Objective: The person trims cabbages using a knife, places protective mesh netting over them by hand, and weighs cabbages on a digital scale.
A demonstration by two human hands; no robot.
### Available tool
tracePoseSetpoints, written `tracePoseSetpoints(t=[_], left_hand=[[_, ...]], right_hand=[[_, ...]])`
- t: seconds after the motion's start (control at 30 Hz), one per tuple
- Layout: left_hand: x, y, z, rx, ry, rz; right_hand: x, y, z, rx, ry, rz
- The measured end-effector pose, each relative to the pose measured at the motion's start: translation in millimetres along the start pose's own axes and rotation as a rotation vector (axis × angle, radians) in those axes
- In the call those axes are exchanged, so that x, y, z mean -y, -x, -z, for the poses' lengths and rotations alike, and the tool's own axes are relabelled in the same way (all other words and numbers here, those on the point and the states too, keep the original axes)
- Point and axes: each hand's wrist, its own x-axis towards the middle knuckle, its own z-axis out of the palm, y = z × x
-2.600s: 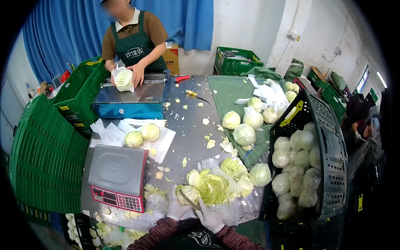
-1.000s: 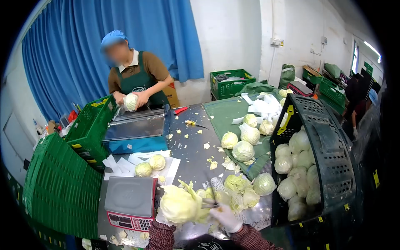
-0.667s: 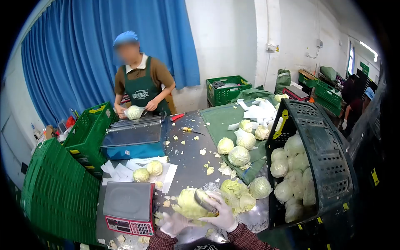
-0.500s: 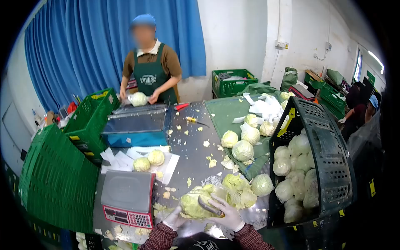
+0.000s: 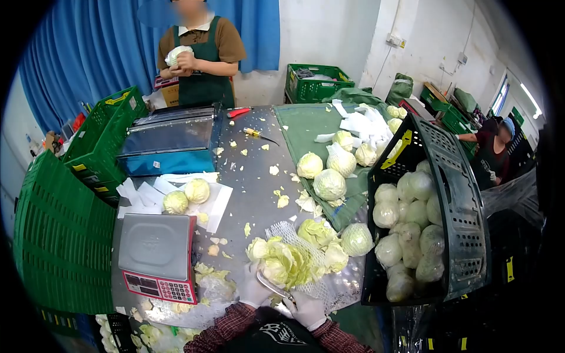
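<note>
At the near edge of the table, my right hand (image 5: pixel 307 310), in a white glove, is closed on a curved knife (image 5: pixel 272 286). My gloved left hand (image 5: pixel 254 287) is at the left side of the cut cabbage (image 5: pixel 283 266); its fingers are partly hidden, and I cannot make out whether it holds anything. The cabbage and loose leaves lie against white netting (image 5: pixel 315 250). Right of them are a leafy piece (image 5: pixel 318 233) and a whole cabbage (image 5: pixel 356 239).
A scale (image 5: pixel 156 247) stands at left, a black crate (image 5: pixel 465 217) of wrapped cabbages at right. Cabbages lie on green cloth (image 5: pixel 294 126). A yellow-handled knife (image 5: pixel 254 134) lies mid-table. Across the table a co-worker (image 5: pixel 206 53) holds a cabbage; another person (image 5: pixel 493 154) is far right.
My hands and the knife have moved lower, toward the table's near edge. The cabbage that was raised between them is now down by the netting. The co-worker has lifted a cabbage to chest height.
</note>
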Motion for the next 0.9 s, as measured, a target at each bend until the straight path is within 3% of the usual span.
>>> tracePoseSetpoints(t=[0.3,0.4,0.47,0.5,0.57,0.6,0.63,0.8,0.9], left_hand=[[-1,-2,-25,0.030,0.074,0.133],[-14,1,-11,0.025,-0.062,0.098],[-14,11,-5,0.028,-0.093,0.091],[-7,14,-8,0.029,-0.010,0.074],[-4,10,-5,0.021,0.084,0.058],[-7,6,4,0.117,0.090,0.076],[-9,3,8,0.215,0.098,0.102],[-12,-7,9,0.268,-0.038,0.039],[-7,-4,-4,0.263,0.149,0.151]], right_hand=[[0,-19,14,0.017,0.155,-0.081],[-26,-51,13,-0.088,0.227,-0.216],[-40,-73,32,-0.182,0.019,-0.449],[-37,-64,31,-0.070,-0.034,-0.361],[-24,-35,10,-0.050,-0.125,-0.289],[-18,-24,0,-0.024,-0.212,-0.216],[-16,-18,-4,-0.017,-0.207,-0.212],[-5,2,-14,0.030,-0.203,-0.146],[-11,8,-26,-0.013,-0.143,-0.106]])
